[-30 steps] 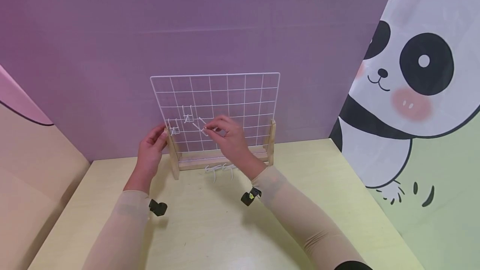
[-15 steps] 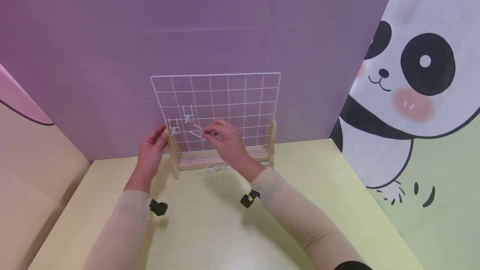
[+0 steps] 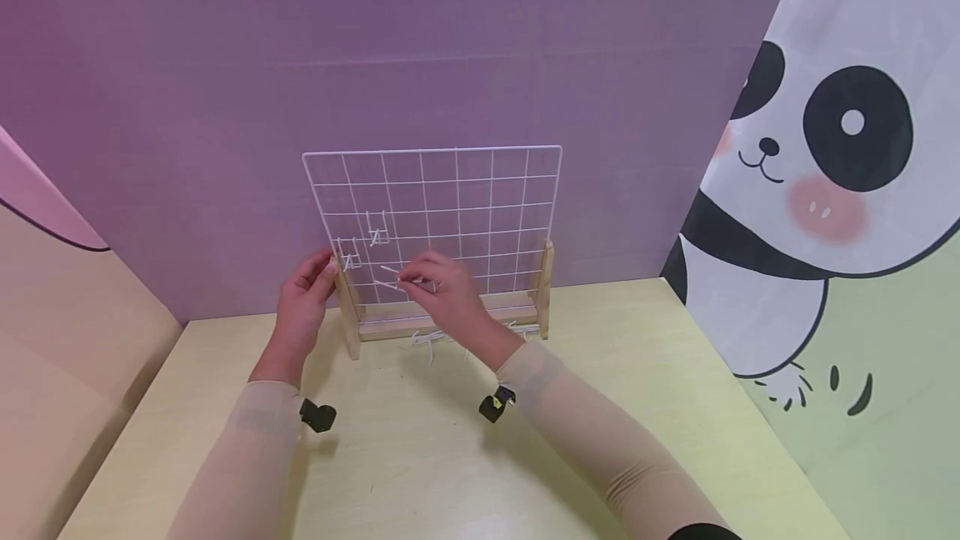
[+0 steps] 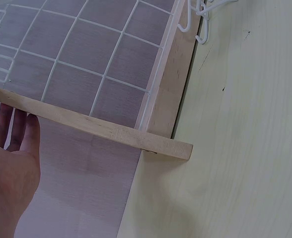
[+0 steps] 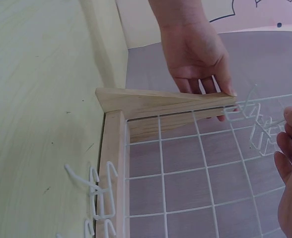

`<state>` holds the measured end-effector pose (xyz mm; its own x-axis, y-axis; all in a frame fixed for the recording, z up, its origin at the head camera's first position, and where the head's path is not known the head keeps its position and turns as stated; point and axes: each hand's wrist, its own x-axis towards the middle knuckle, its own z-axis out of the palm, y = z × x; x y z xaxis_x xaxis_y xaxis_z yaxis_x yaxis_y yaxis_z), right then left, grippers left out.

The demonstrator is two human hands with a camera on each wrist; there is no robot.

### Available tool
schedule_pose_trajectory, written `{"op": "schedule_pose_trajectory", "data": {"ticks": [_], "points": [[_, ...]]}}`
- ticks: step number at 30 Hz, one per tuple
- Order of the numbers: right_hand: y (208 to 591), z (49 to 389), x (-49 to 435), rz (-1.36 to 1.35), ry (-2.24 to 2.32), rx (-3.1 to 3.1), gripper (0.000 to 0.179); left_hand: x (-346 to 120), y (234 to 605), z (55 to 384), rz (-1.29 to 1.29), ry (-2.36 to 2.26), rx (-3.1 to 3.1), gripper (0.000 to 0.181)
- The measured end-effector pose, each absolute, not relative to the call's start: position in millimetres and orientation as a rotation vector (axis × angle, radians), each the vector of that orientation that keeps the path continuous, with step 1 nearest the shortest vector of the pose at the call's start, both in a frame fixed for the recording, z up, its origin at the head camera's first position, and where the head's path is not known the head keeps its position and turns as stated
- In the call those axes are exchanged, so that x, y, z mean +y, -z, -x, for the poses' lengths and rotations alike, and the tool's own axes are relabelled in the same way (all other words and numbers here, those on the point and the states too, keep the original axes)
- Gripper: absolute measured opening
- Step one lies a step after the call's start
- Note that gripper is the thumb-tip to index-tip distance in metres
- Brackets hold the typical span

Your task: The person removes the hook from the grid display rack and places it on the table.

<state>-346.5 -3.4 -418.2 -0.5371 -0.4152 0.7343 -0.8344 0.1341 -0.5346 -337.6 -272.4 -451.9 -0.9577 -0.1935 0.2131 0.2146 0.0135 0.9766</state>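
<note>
A white wire grid panel (image 3: 457, 180) stands upright in a wooden stand (image 3: 347, 319). My left hand (image 3: 302, 298) grips the stand's left upright, its thumb in front and fingers behind, as the right wrist view shows. My right hand (image 3: 453, 294) pinches a white wire hook (image 3: 386, 284) between thumb and fingertips, in front of the lower left of the grid. Two prongs of this hook point left; its rest is hidden by the fingers. Two similar hooks, an upper one (image 3: 377, 237) and a lower one (image 3: 349, 262), hang on the grid's left side.
Several more white hooks (image 5: 102, 198) lie along the base bar (image 5: 115, 148) of the stand, partly behind my right forearm in the head view. The pale wooden table (image 3: 420, 457) extends toward me. A purple backdrop (image 3: 225, 107) rises behind the grid.
My right hand has come down and slightly left with the hook, from beside the upper hanging hook to below it. The left hand keeps its place on the upright.
</note>
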Motion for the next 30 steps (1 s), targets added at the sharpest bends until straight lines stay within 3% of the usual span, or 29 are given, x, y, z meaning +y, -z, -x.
{"op": "schedule_pose_trajectory", "data": {"ticks": [30], "points": [[452.3, 349.3, -15.8, -1.232, -1.21, -2.22, 0.009, -271.5, 451.0, 336.9, 0.024, 2.022, -1.997, 0.05]]}}
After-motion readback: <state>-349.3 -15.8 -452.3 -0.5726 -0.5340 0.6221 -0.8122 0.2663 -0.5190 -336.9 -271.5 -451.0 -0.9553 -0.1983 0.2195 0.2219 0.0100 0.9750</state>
